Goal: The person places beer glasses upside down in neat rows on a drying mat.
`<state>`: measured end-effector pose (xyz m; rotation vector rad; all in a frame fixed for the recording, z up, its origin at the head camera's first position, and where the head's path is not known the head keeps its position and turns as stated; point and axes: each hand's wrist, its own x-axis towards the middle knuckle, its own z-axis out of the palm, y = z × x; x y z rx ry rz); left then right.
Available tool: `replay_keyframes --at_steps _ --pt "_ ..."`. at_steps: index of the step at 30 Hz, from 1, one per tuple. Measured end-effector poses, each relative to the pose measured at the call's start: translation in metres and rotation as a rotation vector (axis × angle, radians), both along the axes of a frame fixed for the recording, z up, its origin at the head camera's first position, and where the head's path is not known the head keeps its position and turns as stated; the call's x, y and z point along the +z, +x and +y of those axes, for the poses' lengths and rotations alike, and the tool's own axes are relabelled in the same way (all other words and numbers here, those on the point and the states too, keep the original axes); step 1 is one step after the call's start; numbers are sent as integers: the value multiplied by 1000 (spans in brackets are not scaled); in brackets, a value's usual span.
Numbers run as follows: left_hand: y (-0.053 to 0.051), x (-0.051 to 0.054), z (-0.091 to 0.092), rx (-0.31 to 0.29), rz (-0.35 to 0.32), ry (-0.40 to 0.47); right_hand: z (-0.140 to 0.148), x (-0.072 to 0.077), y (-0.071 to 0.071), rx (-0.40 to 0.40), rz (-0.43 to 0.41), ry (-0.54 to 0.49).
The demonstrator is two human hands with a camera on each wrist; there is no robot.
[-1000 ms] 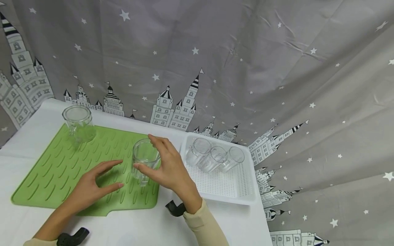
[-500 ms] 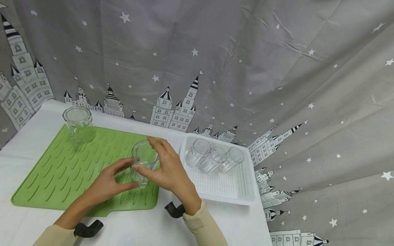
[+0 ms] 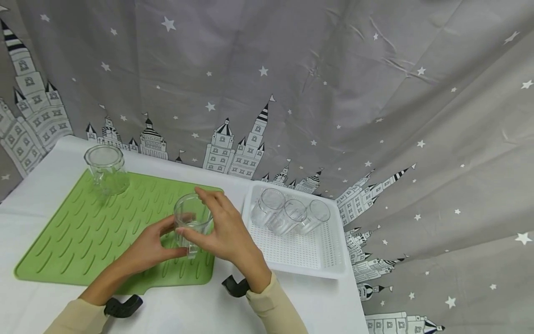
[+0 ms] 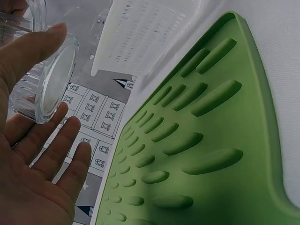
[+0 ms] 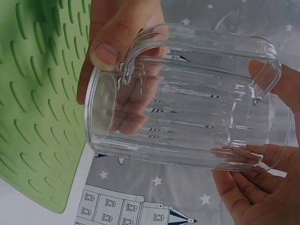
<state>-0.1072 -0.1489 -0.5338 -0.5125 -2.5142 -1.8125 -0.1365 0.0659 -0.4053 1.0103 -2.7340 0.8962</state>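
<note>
A clear glass mug (image 3: 193, 217) with a handle is held between both hands over the right part of the green drying mat (image 3: 112, 232). My right hand (image 3: 227, 229) grips it near the rim, thumb on one side and fingers on the other. Lower down, my left hand (image 3: 143, 248) holds it near the base; in the right wrist view its thumb (image 5: 108, 54) lies at the base edge beside the handle. The left wrist view shows the mug's thick base (image 4: 56, 86) tilted off the mat. Another glass mug (image 3: 106, 171) stands on the mat's far left corner.
A white perforated basket (image 3: 292, 253) stands right of the mat, with three clear glasses (image 3: 295, 213) leaning along its back side. A white cloth (image 3: 200, 306) covers the table. Behind hangs a grey curtain (image 3: 292, 93) with printed castles and stars.
My left hand has moved right and taken hold of the mug near its base. The mug, in my right hand throughout, has shifted slightly left and nearer.
</note>
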Motion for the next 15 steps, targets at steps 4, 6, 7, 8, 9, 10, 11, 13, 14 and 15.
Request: replay_keyframes --at_steps 4,6,7,8,9,10,11,13,14,15 --pt "0 1 -1 -13 -4 2 1 0 1 7 7 -1" --pt "-1 0 -1 -15 -4 -1 1 0 0 8 15 3" --pt "-1 0 -2 -13 -5 -1 1 0 0 7 17 4" --pt "-2 -1 -2 -12 -5 -2 1 0 0 5 14 5" --pt "-2 -1 -2 -10 -5 -4 1 0 0 3 11 4" --pt "-3 -2 -2 -9 -7 -6 2 0 0 2 8 3" --pt "-3 -2 -2 -8 -9 -7 2 0 0 1 5 2" --pt "-4 -3 -2 -7 -9 -8 2 0 0 -1 0 1" --pt "-4 -3 -2 -7 -11 -9 3 0 0 -2 -1 0" --pt "-4 -3 -2 -7 -13 -8 3 0 0 -1 -1 -1"
